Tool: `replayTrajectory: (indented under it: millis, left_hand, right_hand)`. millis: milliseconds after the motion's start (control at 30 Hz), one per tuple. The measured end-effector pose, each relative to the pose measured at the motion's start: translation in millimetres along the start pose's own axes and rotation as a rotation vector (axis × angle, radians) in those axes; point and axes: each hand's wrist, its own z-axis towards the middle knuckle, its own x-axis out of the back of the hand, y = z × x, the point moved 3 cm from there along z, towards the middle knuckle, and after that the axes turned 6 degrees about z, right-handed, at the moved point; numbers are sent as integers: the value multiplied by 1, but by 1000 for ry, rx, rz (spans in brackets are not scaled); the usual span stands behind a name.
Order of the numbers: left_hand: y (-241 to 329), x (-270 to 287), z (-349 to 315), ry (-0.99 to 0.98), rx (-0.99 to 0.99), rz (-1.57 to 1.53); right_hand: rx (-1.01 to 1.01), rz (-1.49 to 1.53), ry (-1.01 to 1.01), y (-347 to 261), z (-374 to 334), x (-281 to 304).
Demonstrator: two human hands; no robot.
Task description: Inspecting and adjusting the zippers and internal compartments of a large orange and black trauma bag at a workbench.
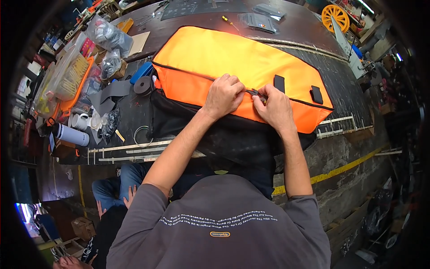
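A large orange fabric bag [224, 54] with black edging lies across the table in front of me. My left hand [225, 95] is closed, pinching the black edging along its near upper edge. Just to the right, my right hand [274, 107] is wrapped round a small dark hand tool [254, 93] that looks like pliers. Its tip meets the edging beside my left fingers; the rest is mostly hidden in the palm. Two black straps [279, 84] sit on the bag's right part. Black fabric [172, 112] hangs below the orange side.
On the left stand a roll of dark webbing [143, 85], a white bottle [71, 134], mugs [79, 121] and plastic bins [67, 85]. Behind the bag lie a screwdriver [227, 19] and plastic-wrapped sheets [257, 21]. A person's jeans-clad legs [114, 186] are at lower left.
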Motion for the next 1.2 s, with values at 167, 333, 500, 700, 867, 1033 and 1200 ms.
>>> replayTrajectory:
  millis: [167, 333, 500, 700, 867, 1033, 1200]
  left_hand:
    - [0, -1, 0, -3, -1, -3]
    - [0, -1, 0, 2, -3, -1]
    - [1, 0, 0, 4, -2, 5]
    - [2, 2, 2, -20, 31, -26]
    - [1, -2, -1, -28, 26, -5]
    - [2, -2, -2, -30, 31, 3]
    - [2, -2, -2, -27, 35, -4]
  right_hand:
    - [17, -19, 56, 1, -6, -8]
    - [35, -37, 48, -6, -4, -5]
    - [28, -59, 56, -7, -4, -8]
    - [6, -28, 110, 2, -14, -18]
    - [77, 5, 156, -5, -17, -19]
    - [-35, -26, 104, -3, -17, -24]
    - [-33, -74, 175, -9, -24, -31]
